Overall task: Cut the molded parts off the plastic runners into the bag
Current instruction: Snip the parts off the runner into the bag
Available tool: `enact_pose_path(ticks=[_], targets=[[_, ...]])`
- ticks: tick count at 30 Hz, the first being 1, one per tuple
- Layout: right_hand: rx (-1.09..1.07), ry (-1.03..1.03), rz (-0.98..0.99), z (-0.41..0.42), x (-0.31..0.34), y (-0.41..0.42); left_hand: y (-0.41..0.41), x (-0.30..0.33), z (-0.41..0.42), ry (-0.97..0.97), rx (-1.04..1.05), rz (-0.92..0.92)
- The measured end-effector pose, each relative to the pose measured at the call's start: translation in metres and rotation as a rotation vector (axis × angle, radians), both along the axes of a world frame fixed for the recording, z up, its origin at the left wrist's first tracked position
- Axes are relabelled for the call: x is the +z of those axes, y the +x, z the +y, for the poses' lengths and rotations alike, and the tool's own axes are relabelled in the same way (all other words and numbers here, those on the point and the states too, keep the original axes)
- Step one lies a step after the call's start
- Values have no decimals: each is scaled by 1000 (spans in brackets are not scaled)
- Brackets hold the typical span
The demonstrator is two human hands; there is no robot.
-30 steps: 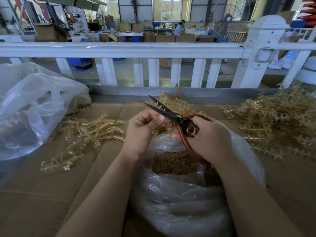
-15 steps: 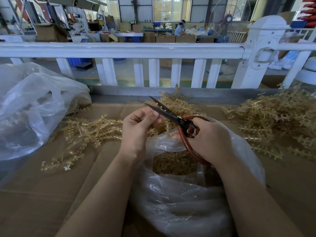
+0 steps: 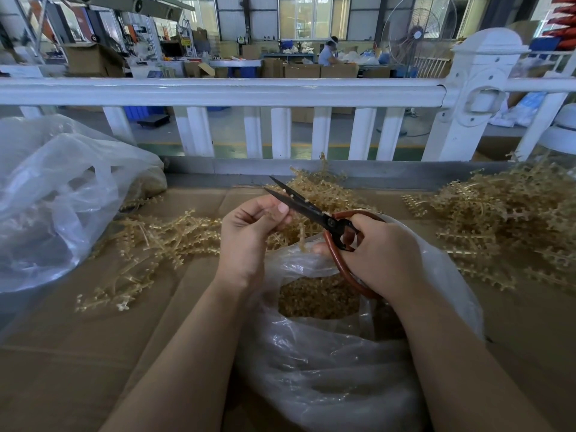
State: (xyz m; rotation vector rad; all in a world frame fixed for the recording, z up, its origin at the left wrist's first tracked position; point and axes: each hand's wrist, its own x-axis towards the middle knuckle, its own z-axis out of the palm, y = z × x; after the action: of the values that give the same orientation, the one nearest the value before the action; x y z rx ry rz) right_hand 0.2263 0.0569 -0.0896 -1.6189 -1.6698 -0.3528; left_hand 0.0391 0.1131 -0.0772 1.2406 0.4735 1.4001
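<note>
left hand (image 3: 249, 232): pinching a short runner (image 3: 300, 235) right by the blades
right hand (image 3: 377, 254): curled through the scissors (image 3: 311, 210) handles, blades a bit apart
bag (image 3: 327, 369): mouth open right under the cut
risk: fingertips so close could get nicked, parts may bounce past the rim
room: railing (image 3: 218, 88) ahead, runner piles (image 3: 505, 219) both sides, tight-ish

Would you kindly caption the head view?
Right hand works red-handled scissors beside left hand, above clear plastic bag.
</note>
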Motion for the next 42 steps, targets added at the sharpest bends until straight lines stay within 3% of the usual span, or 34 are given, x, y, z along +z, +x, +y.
enact_pose_path(ticks=[7,19,28,42], targets=[[5,15,-1,-1,2,0,1,-5,5,67,-3,89],[3,10,-3,0,2,-2,0,-5,7,-10,-43,57],[-7,-31,-26,-1,2,-1,6,-5,2,147,1,161],[48,-13,-9,-4,4,-4,8,-2,-4,132,-18,177]])
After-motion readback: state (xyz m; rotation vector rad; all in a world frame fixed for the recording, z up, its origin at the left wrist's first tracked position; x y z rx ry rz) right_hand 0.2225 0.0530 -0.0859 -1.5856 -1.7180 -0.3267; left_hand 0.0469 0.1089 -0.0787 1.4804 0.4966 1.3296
